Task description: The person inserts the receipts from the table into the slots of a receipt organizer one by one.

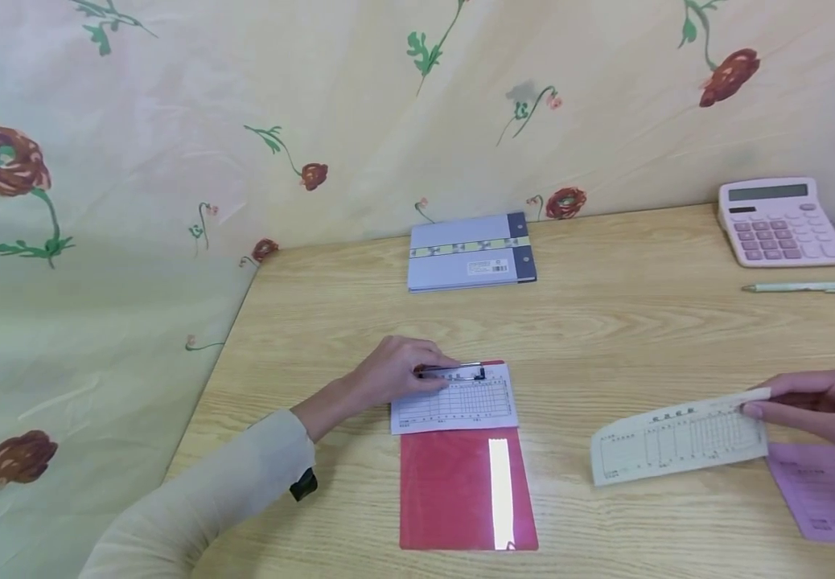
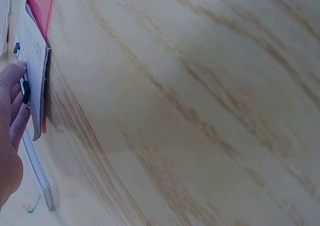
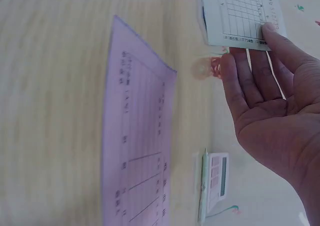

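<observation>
Red clipboard (image 1: 450,498) lies on the table (image 1: 316,322), lower centre of the head frame; a pale glare strip runs down its right half. White form (image 1: 464,408) covers the board's upper part, beneath the metal clip (image 1: 479,372). Form is printed with a ruled grid and a heading; characters too small to read.

Left hand (image 1: 397,368): nearly closed, thumb and fingers pinching the clip at the board's top edge.

Right hand (image 1: 833,406), right edge of frame: thumb on the printed face of a pale green slip (image 1: 678,444), fingers behind, pinching its right end, which is raised off the table. Slip bears a heading line, a ruled grid and, in the right wrist view, what looks like a "No" number; digits too blurred to record.

Purple slip (image 1: 830,494): lower right, on the table just below the right hand; printed lines and characters, illegible.

Upper centre: blue-grey notebook (image 1: 454,233) with a patterned yellow-green band and dark spine strip. White label (image 1: 487,267) on its cover carries a barcode and small text, unreadable.

Upper right: pink calculator (image 1: 779,225), key legends unreadable; pale green pen (image 1: 808,287) lying just below it.
</observation>
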The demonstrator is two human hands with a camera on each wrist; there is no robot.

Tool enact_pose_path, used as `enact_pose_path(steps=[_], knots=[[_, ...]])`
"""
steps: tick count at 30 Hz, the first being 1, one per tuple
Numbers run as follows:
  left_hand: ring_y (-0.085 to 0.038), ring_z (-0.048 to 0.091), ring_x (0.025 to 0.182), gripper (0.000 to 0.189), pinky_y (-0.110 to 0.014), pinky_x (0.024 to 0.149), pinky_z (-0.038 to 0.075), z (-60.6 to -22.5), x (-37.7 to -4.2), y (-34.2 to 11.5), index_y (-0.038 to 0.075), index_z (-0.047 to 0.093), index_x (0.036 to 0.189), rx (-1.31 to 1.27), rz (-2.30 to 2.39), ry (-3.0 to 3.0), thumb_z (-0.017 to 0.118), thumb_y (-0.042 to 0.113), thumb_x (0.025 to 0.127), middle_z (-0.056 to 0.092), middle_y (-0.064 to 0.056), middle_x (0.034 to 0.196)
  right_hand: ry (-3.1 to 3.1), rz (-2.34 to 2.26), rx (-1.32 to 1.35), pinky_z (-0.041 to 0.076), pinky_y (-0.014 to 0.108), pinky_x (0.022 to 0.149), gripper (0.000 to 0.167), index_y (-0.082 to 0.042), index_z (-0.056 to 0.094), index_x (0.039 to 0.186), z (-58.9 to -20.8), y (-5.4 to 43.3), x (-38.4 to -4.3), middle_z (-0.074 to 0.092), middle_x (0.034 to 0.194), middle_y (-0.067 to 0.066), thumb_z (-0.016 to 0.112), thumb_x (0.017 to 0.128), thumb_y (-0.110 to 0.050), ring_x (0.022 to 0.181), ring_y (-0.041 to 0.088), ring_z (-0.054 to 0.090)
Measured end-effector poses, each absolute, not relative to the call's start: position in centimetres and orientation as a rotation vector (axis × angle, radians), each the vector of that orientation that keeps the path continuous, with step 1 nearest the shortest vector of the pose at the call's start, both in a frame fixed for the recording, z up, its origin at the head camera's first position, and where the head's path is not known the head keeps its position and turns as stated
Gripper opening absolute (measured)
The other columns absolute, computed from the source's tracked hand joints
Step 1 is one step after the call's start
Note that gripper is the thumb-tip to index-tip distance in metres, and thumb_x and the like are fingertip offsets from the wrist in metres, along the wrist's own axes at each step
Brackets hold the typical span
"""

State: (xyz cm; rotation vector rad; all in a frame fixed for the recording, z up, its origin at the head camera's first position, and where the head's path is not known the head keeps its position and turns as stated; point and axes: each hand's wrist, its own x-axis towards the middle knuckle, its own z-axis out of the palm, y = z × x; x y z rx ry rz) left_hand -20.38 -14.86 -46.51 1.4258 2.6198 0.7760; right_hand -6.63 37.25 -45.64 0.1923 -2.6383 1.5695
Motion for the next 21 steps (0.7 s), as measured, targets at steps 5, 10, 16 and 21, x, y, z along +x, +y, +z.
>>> enact_pose_path(steps=[5, 10, 16, 21], knots=[[0.001, 0.064, 0.078, 0.03, -0.015, 0.058, 0.047, -46.6, -20.4, -14.8, 0.011, 0.081, 0.123, 1.428, 0.781, 2.621, 0.084, 0.013, 0.093, 0.08, 0.002, 0.11, -2.821, 1.564, 0.153, 0.055, 0.019, 0.064, 0.019, -0.007, 0.083, 0.095, -44.3, 36.2, -7.9, 0.079, 0.088, -0.01, 0.076, 0.09, 0.01, 0.075, 0.005, 0.071], [0.0, 0.063, 0.075, 0.03, -0.016, 0.059, 0.048, -46.6, -20.4, -14.8, 0.012, 0.081, 0.123, 1.402, 0.768, 2.622, 0.083, 0.014, 0.093, 0.079, 0.002, 0.111, -2.973, 1.543, 0.212, 0.054, 0.023, 0.07, 0.012, -0.007, 0.082, 0.106, -43.3, 34.2, -9.6, 0.078, 0.097, -0.003, 0.072, 0.1, -0.005, 0.084, 0.007, 0.067], [0.002, 0.063, 0.076, 0.03, -0.016, 0.06, 0.05, -46.4, -20.4, -14.6, 0.013, 0.081, 0.123, 1.403, 0.741, 2.625, 0.083, 0.014, 0.094, 0.079, 0.005, 0.109, -2.947, 1.666, 0.338, 0.055, 0.026, 0.072, 0.011, -0.007, 0.081, 0.104, -43.0, 30.8, -11.1, 0.077, 0.095, 0.004, 0.071, 0.103, -0.011, 0.084, 0.013, 0.067], [0.001, 0.061, 0.073, 0.03, -0.016, 0.058, 0.046, -46.2, -20.6, -14.5, 0.012, 0.08, 0.124, 1.437, 0.719, 2.609, 0.082, 0.015, 0.094, 0.079, 0.004, 0.107, -2.939, 1.85, 0.348, 0.059, 0.029, 0.072, 0.017, 0.001, 0.078, 0.11, -42.9, 28.0, -12.0, 0.078, 0.096, 0.005, 0.071, 0.103, -0.013, 0.084, 0.012, 0.07]])
